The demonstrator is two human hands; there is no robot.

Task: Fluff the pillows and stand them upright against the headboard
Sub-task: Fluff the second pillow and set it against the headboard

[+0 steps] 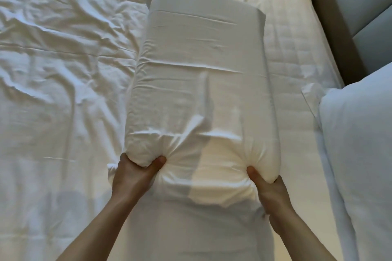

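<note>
L hand (pixel 135 173) clenched; R hand (pixel 269 190) clenched; both arms fwd

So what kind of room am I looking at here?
A bedroom, possibly a hotel room. Both hands, left hand and right hand, grip a white pillow over a bed with a rumpled white duvet, a padded headboard on the right.
</note>
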